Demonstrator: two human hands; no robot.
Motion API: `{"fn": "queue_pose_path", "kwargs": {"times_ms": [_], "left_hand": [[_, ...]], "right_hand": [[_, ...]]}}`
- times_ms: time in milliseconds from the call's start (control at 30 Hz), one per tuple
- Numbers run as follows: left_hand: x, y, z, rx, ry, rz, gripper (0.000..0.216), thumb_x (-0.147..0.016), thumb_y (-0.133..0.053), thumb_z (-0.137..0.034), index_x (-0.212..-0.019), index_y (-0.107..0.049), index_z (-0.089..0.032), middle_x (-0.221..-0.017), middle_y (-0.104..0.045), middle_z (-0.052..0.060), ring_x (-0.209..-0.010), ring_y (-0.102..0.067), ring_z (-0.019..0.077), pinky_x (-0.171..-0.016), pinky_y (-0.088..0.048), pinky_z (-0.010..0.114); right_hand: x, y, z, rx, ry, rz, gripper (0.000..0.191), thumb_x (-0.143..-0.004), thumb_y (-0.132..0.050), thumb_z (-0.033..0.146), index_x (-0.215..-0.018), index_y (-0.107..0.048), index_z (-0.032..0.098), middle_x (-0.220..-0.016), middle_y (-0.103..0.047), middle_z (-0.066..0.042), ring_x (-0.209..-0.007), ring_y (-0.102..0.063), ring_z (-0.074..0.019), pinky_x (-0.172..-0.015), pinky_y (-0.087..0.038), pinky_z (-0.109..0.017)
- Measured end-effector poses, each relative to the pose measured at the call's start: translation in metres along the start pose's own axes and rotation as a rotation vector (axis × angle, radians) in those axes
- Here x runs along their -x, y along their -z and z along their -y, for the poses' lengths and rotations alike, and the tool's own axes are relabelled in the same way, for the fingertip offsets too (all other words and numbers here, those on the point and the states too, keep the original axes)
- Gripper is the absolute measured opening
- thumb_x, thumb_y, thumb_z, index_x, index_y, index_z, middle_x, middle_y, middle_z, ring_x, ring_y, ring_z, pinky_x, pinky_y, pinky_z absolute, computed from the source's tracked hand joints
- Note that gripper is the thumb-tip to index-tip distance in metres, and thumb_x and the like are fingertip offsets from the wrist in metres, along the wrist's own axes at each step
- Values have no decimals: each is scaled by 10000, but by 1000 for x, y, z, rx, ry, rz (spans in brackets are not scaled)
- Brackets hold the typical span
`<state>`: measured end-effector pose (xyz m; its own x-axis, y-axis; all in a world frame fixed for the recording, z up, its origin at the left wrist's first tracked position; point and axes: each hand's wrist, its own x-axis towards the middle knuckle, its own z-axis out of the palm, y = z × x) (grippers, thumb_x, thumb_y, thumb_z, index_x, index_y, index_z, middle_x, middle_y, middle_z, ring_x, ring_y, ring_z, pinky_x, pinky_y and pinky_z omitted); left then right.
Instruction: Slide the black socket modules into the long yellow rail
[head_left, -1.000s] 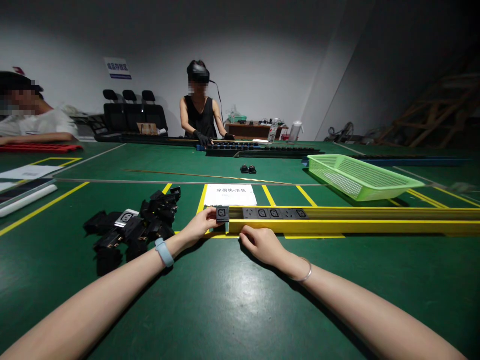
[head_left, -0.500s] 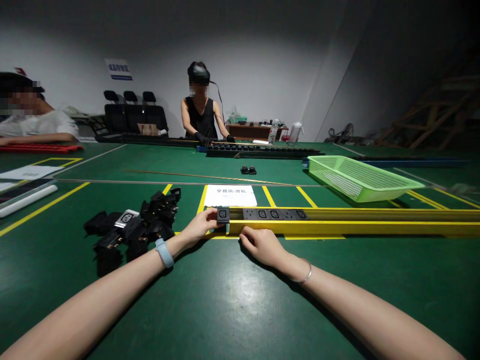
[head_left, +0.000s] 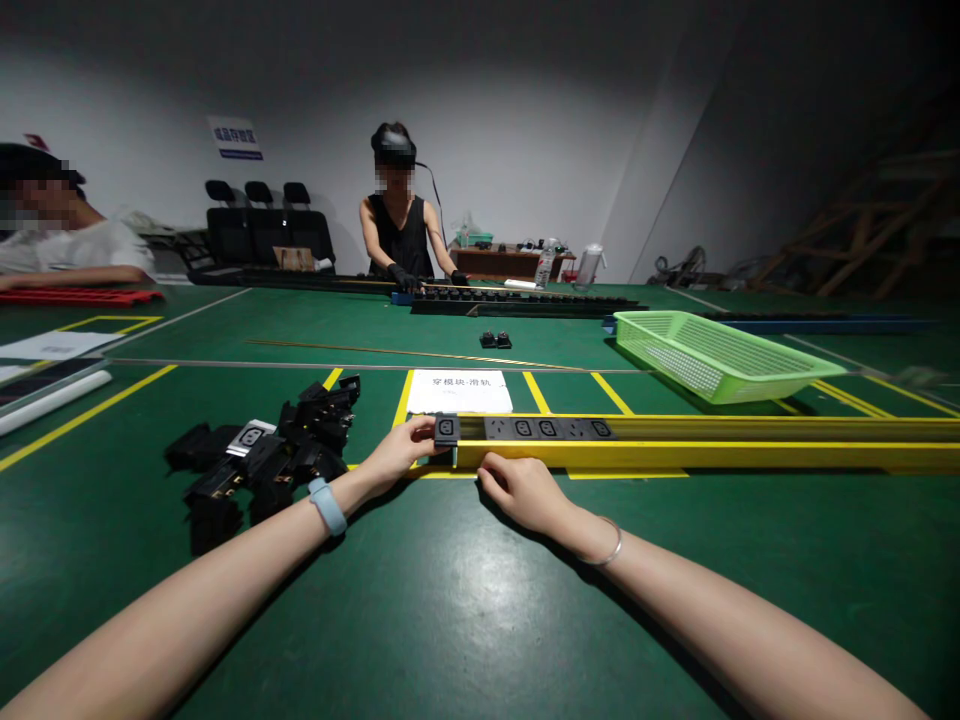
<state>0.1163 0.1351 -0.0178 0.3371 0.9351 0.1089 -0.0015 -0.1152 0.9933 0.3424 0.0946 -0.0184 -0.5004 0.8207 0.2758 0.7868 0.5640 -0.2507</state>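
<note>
My left hand (head_left: 401, 450) pinches a black socket module (head_left: 446, 431) at the left end of the yellow rail (head_left: 675, 457). The module's socket face is up, and it sits at the rail's open end. Several socket modules (head_left: 547, 428) lie in the rail's channel further right, with a gap between them and the held one. Curled into a loose fist, my right hand (head_left: 525, 492) rests against the rail's front side near that end; nothing shows in its fingers. Left of my left hand is a heap of loose black modules (head_left: 262, 465), one with a white-edged face.
Behind the rail lie a printed paper sheet (head_left: 459, 391) and a light green basket (head_left: 720, 358). Two small black parts (head_left: 496, 340) and a thin rod (head_left: 390, 352) are further back. Across the table a person in black gloves (head_left: 405, 275) works at a long black strip; another person sits left.
Almost nothing differs. Both hands keep their places at the rail, and the held module stays at its end. The whole view has shifted very slightly.
</note>
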Motion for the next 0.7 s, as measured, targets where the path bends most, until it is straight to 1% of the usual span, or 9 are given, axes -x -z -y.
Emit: {"fn": "queue_pose_path", "kwargs": {"times_ms": [167, 367, 433, 567, 700], "left_hand": [[0, -1, -3, 13, 6, 17, 377, -696, -734, -272, -1046, -665, -148, -1092, -682, 105, -1010, -618, 238, -970, -407, 398], [1, -3, -1, 68, 33, -52, 425, -643, -773, -251, -1040, -660, -150, -1101, -682, 98, -1029, -619, 237, -1009, -394, 412], [1, -3, -2, 55, 33, -40, 417, -652, -765, -250, -1044, -663, -151, -1097, -685, 101, -1031, -619, 237, -1003, -398, 411], [3, -4, -5, 63, 54, 25, 454, -648, -760, -215, -1088, -663, -161, -1128, -678, 111, -1075, -607, 250, -997, -402, 407], [2, -4, -5, 77, 92, 38, 472, -642, -759, -201, -1105, -670, -172, -1142, -674, 118, -1126, -587, 272, -1010, -396, 421]], "right_hand": [[0, 0, 0, 7, 4, -2, 239, -941, -424, 313, -844, -605, 191, -726, -675, -28, -589, -569, -124, -578, -252, -241], [0, 1, 1, 15, -3, -1, 233, -937, -428, 311, -848, -608, 193, -712, -673, -28, -581, -570, -128, -573, -250, -243], [0, 1, 1, 15, -4, -1, 234, -936, -429, 312, -846, -609, 192, -711, -672, -28, -583, -572, -129, -574, -251, -243], [0, 1, 2, 8, -4, 4, 234, -938, -429, 311, -848, -609, 191, -718, -676, -29, -592, -580, -131, -575, -259, -239], [0, 2, 3, 12, -1, 5, 226, -939, -432, 308, -860, -610, 194, -739, -685, -31, -604, -590, -135, -575, -265, -238]]}}
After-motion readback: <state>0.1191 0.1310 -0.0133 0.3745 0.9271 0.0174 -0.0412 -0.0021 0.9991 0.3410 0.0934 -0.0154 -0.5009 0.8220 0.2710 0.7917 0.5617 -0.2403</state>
